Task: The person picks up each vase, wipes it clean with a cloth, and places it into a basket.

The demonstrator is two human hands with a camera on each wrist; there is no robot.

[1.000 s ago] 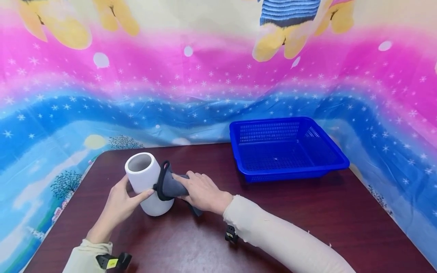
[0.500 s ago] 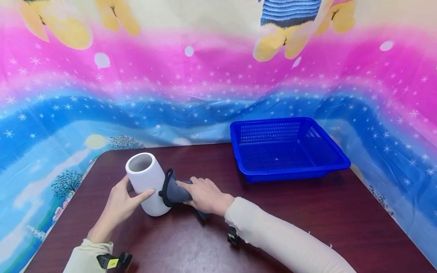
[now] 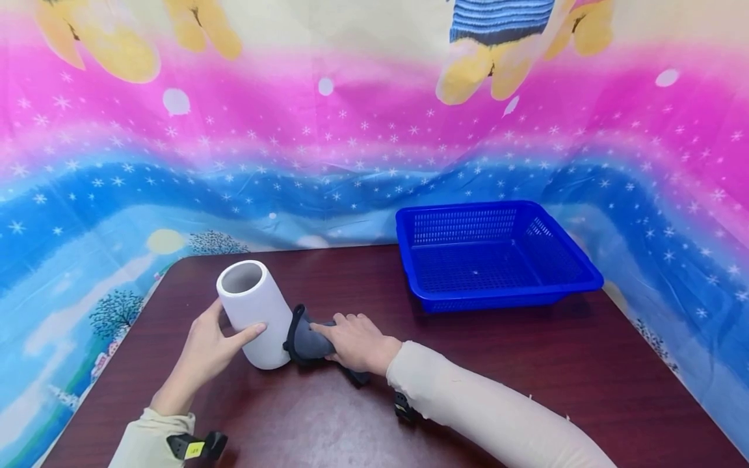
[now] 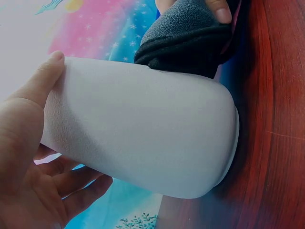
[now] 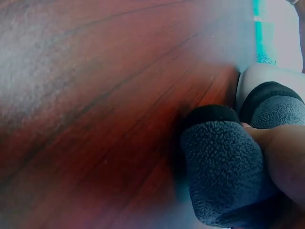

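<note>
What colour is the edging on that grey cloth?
Black; the edging shows best in the right wrist view.

We grip with our left hand (image 3: 206,344), thumb (image 4: 45,78) set apart from the bent fingers (image 4: 88,193), grip with our right hand (image 3: 355,341) too, its back turned up, our right forearm (image 3: 491,406) slanting inward.

Blue plastic basket (image 3: 497,298), slotted walls, sits at far right of dark reddish-brown table (image 3: 503,344), wood-grained, glossy patch toward front. Behind, printed cloth (image 3: 328,146) hangs in pink and blue bands, white snowflakes (image 3: 61,102) scattered over it, yellow shapes (image 3: 119,49) along top.
</note>
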